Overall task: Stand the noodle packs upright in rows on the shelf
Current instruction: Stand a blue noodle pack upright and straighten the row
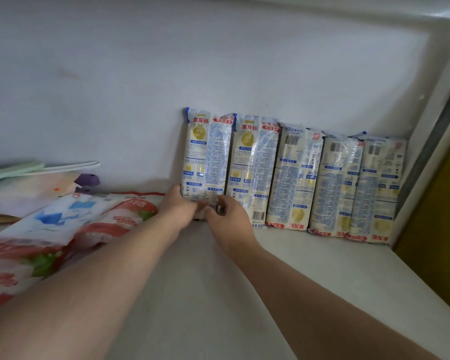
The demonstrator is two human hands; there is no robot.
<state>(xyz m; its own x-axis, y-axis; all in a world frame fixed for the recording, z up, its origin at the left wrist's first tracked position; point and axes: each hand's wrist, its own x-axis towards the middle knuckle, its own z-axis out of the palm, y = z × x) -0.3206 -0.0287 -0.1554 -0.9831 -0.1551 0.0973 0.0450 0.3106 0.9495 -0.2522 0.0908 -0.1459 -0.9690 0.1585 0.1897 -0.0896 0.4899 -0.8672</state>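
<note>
Five noodle packs [294, 175] stand against the wall on my shelf [309, 276] | left hand [178, 207] and right hand [227, 216] grip leftmost pack [207, 157] at its base | fingers seemingly curled, partly hidden

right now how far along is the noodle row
Done: four packs stand upright against the back wall, filling the row from the right corner. In hand: a fifth pack, at the row's left end, is upright with both hands, left and right, at its bottom end, apparently settling it. Left: letting go. No loose noodle packs show; the bags at left look like other goods.
</note>
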